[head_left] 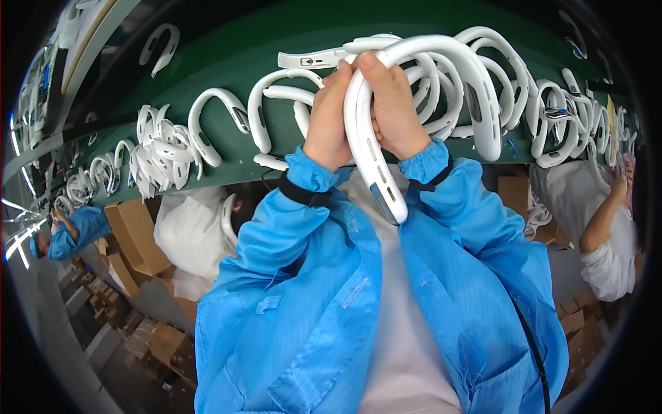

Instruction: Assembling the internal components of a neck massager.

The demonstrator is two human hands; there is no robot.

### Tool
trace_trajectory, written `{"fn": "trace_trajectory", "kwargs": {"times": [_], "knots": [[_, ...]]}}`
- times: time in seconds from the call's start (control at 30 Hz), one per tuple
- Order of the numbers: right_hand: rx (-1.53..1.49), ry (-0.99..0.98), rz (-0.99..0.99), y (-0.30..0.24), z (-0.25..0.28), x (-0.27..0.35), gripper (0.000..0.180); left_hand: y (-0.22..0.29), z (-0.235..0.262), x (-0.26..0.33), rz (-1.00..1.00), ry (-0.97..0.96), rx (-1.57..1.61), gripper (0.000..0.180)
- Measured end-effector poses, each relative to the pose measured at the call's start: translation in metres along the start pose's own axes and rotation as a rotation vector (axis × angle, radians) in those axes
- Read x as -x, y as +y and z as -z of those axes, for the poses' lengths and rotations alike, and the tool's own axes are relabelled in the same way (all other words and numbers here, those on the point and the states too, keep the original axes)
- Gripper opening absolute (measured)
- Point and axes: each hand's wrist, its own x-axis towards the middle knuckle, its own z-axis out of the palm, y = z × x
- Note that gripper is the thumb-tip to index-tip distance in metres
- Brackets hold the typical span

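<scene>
I hold a white U-shaped neck fan (447,47) up above the front edge of the bench. Its two arms hang toward me, and slots and a grey vent show along them. My left hand (329,123) is closed on the left arm near the bend, fingers pressed against its side. My right hand (394,103) grips the same arm from the inner side, thumb at the top. Behind it, several white curved neck fan parts (507,43) lie overlapping, partly hidden by the held one. An open curved shell (310,60) lies just beyond my left hand.
The green bench (227,58) runs across the front. To the left lie single curved parts (200,114) and a heap of white shells (162,152); more crowd the right (552,124). Cardboard boxes (138,234) and a white bag (189,224) stand below. Co-workers sit at both sides.
</scene>
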Motion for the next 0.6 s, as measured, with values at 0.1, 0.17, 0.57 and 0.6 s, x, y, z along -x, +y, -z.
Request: {"fn": "trace_trajectory", "kwargs": {"times": [0.1,0.17,0.57,0.6], "knots": [[0.036,0.075,0.136,-0.001,0.010,0.007,0.030,-0.002,-0.013,0.004,0.094,0.112,-0.086,0.047],[0.145,0.126,0.242,-0.011,0.013,0.013,0.025,-0.011,-0.019,0.006,0.038,-0.010,-0.012,0.044],[0.189,0.159,0.371,-0.022,0.027,0.041,0.032,-0.040,-0.043,0.007,-0.130,0.048,-0.324,0.055],[0.187,0.163,0.353,-0.026,0.026,0.043,0.032,-0.042,-0.042,0.007,-0.163,0.074,-0.402,0.055]]}}
